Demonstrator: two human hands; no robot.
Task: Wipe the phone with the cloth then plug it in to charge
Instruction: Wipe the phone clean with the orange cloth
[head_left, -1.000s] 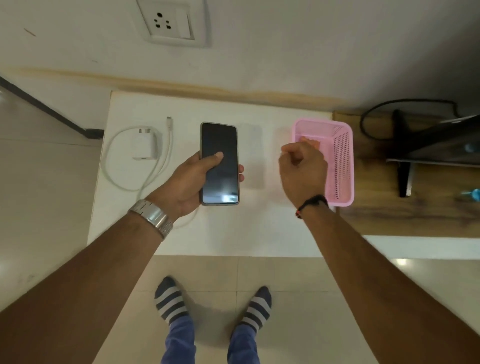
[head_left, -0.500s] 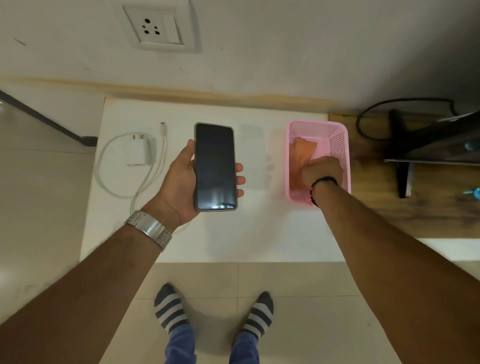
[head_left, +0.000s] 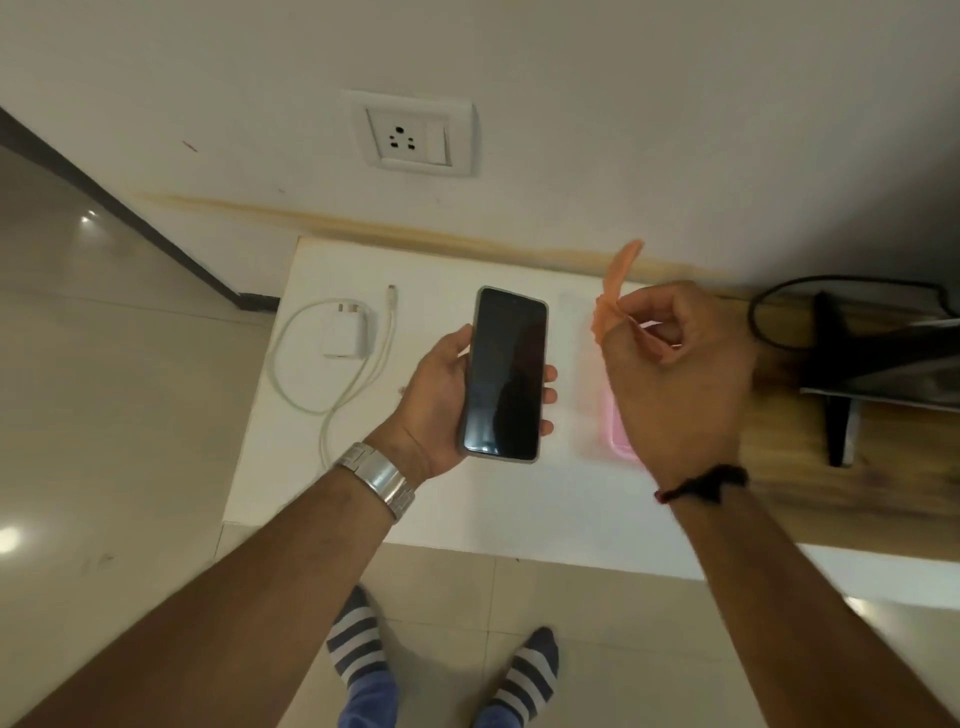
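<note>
Orange cloth (head_left: 613, 291) is pinched in the raised right hand (head_left: 675, 374), at about two o'clock from the phone (head_left: 506, 374). Left hand (head_left: 441, 395) grips the dark-screened phone above the white table (head_left: 415, 499). White charger (head_left: 345, 335) lies at nine o'clock.

I see bare worktop (head_left: 519, 499) at 6 o'clock of the phone (head_left: 506, 374), room to pass there. Charger (head_left: 345, 332) and looped cable (head_left: 301, 384) block 9 o'clock. Pink basket (head_left: 618, 431) sits at 3 o'clock, mostly hidden under my right hand (head_left: 675, 374). Wall socket (head_left: 413, 134) at 12 o'clock, wall below it bare. TV stand (head_left: 836, 395) blocks far right.
</note>
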